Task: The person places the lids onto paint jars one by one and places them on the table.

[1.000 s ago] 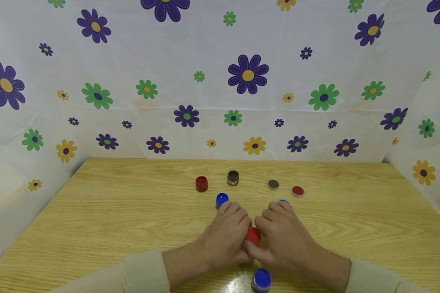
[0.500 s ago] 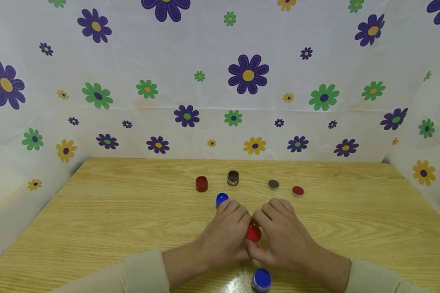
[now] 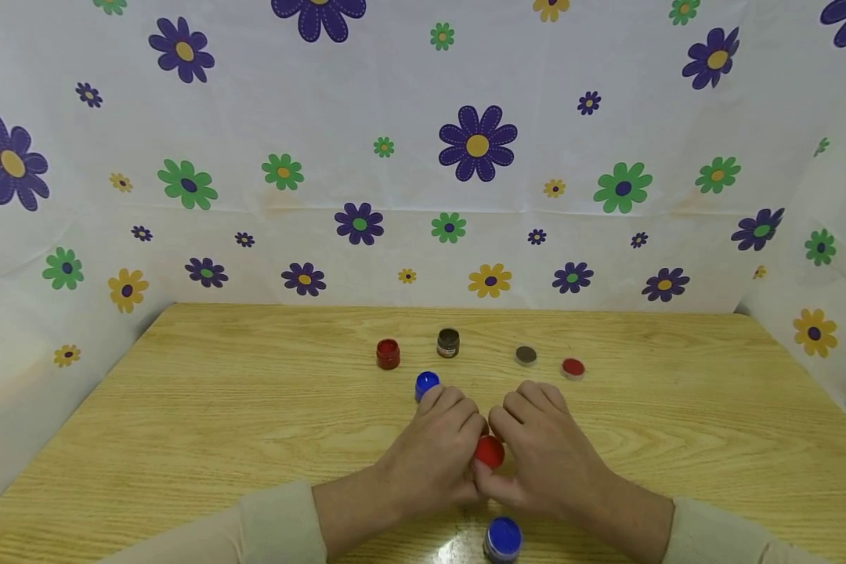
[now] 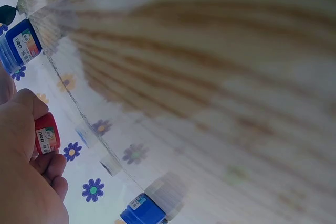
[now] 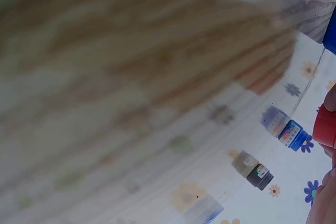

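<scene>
Between my two hands is a small red paint jar [image 4: 48,134] with a labelled side and a red top. My left hand [image 3: 437,446] grips the jar's body from the left. From the right, my right hand [image 3: 546,450] pinches the jar around its red lid [image 3: 489,452], thumb on the near side and curled fingers on the far side. In the right wrist view only the jar's red side [image 5: 325,127] and part of the right hand [image 5: 325,200] show at the edge. Fingers hide much of the jar in the head view.
A capped blue paint jar [image 3: 503,539] stands at the near edge. Farther back are lidless blue [image 3: 427,385], dark red [image 3: 388,354] and dark brown [image 3: 448,342] jars. A dark lid [image 3: 526,356] and a red lid [image 3: 573,368] lie right of them on the wooden table [image 3: 254,407].
My right hand's fingers have shifted slightly around the red lid and now cover a blue lid that showed behind them. The jar wobbles a little; my left hand stays nearly still.
</scene>
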Available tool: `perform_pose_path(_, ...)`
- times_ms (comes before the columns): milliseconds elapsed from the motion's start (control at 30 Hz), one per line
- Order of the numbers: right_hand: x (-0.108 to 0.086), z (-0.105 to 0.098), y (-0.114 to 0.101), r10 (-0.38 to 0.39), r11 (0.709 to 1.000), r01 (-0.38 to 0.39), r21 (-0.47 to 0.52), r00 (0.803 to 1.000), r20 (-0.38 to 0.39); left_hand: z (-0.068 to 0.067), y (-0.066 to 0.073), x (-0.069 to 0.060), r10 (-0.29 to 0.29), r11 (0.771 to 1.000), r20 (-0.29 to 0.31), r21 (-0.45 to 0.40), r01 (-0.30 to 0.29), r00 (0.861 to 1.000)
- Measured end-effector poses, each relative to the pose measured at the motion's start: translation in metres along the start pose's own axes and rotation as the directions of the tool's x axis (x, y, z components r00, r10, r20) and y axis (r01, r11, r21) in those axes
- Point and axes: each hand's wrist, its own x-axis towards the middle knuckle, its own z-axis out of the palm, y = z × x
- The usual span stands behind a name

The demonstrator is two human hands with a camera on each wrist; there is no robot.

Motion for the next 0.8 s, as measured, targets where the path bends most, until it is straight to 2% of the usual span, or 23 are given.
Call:
perform_pose_path(200, 0.0000, -0.0007, -0.0001, 0.017, 1.000, -0.017, -0.002, 1.000, 0.019, -0.0002, 0.0003, 0.0001, 0.008, 1.000, 0.003, -0.002, -0.008, 1.000)
perform_pose_path(467, -0.0008, 0.0007, 0.0004, -0.018, 1.000, 0.018, 0.005, 1.000, -0.014, 0.0006, -0.0001, -0.0002, 0.020, 1.000, 0.012, -0.008, -0.020, 1.000)
perform_pose_path(800, -0.0004, 0.0010, -0.0030, -0.007, 1.000, 0.007, 0.003, 1.000, 0.024, 0.0017, 0.0002, -0.0005, 0.041, 0.999, 0.049, -0.007, -0.041, 0.998)
